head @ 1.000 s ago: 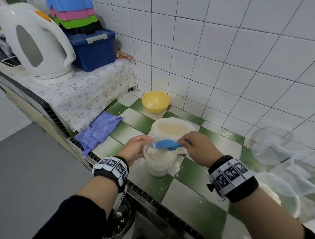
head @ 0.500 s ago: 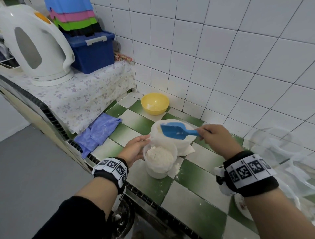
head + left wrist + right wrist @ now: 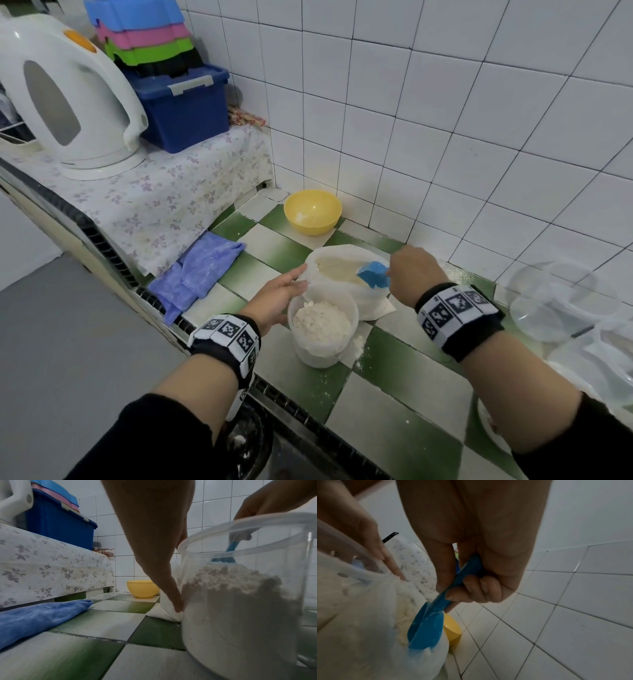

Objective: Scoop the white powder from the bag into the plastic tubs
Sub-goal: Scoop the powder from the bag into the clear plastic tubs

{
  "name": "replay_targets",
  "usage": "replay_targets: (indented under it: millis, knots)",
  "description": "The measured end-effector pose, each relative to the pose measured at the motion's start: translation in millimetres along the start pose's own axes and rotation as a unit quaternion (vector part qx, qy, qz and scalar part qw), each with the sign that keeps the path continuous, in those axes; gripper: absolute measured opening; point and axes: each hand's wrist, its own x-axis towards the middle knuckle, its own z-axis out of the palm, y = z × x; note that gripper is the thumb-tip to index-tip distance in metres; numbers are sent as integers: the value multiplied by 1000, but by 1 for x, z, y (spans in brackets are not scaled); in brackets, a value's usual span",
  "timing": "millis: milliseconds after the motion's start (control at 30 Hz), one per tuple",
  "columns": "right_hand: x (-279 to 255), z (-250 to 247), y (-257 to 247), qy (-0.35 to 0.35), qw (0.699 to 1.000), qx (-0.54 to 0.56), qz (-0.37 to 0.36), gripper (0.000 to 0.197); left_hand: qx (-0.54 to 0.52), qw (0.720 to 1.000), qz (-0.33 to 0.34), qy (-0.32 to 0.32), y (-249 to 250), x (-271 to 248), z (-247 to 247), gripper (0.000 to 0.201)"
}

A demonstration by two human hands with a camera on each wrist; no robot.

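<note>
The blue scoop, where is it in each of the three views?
Head: blue scoop centre-right, dipped in the bag.
Left wrist: upper right, seen through and behind the tub, scoop at.
Right wrist: lower centre, held by the right hand.
Shared landmark: yellow bowl.

Even, soft indoor light; wrist views dimmer, blurred close up, edges bowed.

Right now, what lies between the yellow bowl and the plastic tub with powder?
In the head view, the open powder bag lies between the yellow bowl and the plastic tub.
</note>
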Motion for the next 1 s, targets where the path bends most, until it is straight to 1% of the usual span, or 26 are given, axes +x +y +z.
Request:
replay_targets:
  millis: [100, 167, 233, 400, 533, 633, 833, 867, 900, 967, 1000]
  knots:
    - [6, 10, -8, -28, 999, 36, 7, 20, -4, 1000, -1, -5, -1, 2, 0, 49]
    - [11, 17, -10, -55, 994, 93, 34, 20, -6, 1000, -3, -3, -1, 2, 1, 49]
    - [16, 24, -10, -76, 983, 152, 70, 18, -7, 1000, -7, -1, -2, 3, 0, 49]
    - [25, 38, -6, -102, 951, 254, 141, 33, 5, 1000, -8, -7, -4, 7, -2, 50]
    - [29, 43, -6, -117, 927, 316, 164, 39, 0, 1000, -11, -9, -3, 7, -2, 50]
    - [30, 47, -7, -130, 908, 358, 178, 37, -9, 1000, -14, -6, -3, 7, -1, 51]
    - [29, 46, -7, -146, 839, 479, 213, 28, -12, 1000, -13, 0, -2, 4, 1, 52]
    - [28, 45, -6, -150, 824, 501, 218, 26, -12, 1000, -11, 1, -3, 3, 2, 51]
    - [27, 45, -6, -153, 802, 531, 226, 23, -14, 1000, -8, 2, -3, 2, 2, 50]
    - [24, 44, -6, -158, 745, 598, 251, 14, -13, 1000, 2, 10, -3, -1, 5, 43]
    - [22, 43, -5, -158, 722, 619, 264, 13, -14, 1000, 7, 20, -3, -4, 6, 39]
